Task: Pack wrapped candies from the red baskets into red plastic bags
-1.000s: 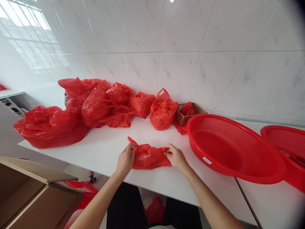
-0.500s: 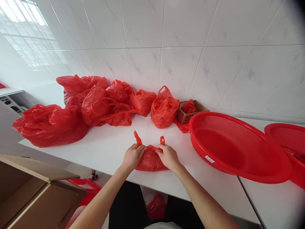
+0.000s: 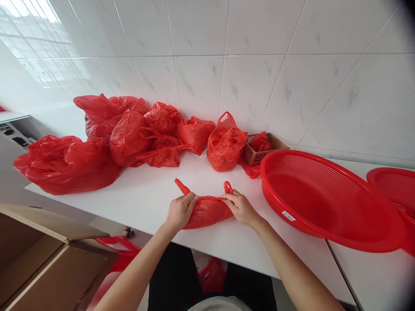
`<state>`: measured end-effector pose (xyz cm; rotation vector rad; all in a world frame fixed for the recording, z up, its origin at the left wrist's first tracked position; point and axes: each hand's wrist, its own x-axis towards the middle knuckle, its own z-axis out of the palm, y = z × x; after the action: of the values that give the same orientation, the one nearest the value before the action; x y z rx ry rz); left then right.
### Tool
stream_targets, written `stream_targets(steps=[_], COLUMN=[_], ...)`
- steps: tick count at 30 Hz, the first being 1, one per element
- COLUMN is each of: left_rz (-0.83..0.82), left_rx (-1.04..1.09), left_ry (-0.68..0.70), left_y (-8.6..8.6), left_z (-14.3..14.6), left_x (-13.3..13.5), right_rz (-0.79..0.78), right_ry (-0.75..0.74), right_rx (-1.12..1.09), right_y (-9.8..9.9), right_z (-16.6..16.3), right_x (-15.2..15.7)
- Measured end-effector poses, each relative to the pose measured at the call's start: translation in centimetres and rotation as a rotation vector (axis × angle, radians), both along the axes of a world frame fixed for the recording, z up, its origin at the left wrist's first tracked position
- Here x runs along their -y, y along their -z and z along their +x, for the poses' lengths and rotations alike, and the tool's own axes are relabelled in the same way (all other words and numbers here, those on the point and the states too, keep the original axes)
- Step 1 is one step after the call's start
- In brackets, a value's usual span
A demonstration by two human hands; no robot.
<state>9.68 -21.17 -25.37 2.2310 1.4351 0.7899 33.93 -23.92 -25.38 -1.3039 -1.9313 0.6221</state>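
A small red plastic bag (image 3: 208, 213) lies at the front of the white table, its top edge drawn taut between my hands. My left hand (image 3: 182, 210) is closed around the bag's left upper corner, with one handle loop sticking up past the fingers. On the other side my right hand (image 3: 239, 207) pinches the right upper corner, and the second handle loop rises above it. What the bag contains cannot be made out through the plastic.
Several filled red bags (image 3: 129, 138) line the wall on the left. A small cardboard box (image 3: 253, 156) holds red plastic. Right of it stand a large red colander (image 3: 292, 203) and another red basket (image 3: 389, 181). An open carton (image 3: 39, 276) is at lower left, below the white table (image 3: 145, 194).
My hands have moved apart, the right one farther to the right, and the bag's top edge has stretched straighter. The view has shifted slightly.
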Motion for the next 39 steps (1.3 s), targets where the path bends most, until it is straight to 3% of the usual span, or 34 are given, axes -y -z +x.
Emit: stream_targets(steps=[8, 20, 39], left_rz=[-0.082, -0.173, -0.157], left_rx=[-0.007, -0.333, -0.4], left_ry=[-0.037, -0.227, -0.206], left_y=[0.1, 1.3, 2.0], left_z=[0.3, 1.7, 1.7], left_x=[0.2, -4.5, -3.3], right_rz=[-0.071, -0.137, -0.094], right_ry=[0.1, 0.385, 0.341], right_rx=[0.009, 0.366, 0.386], right_y=[0.6, 2.4, 2.9], right_z=[1.3, -2.4, -1.8], right_x=[0.3, -3.6, -2.6])
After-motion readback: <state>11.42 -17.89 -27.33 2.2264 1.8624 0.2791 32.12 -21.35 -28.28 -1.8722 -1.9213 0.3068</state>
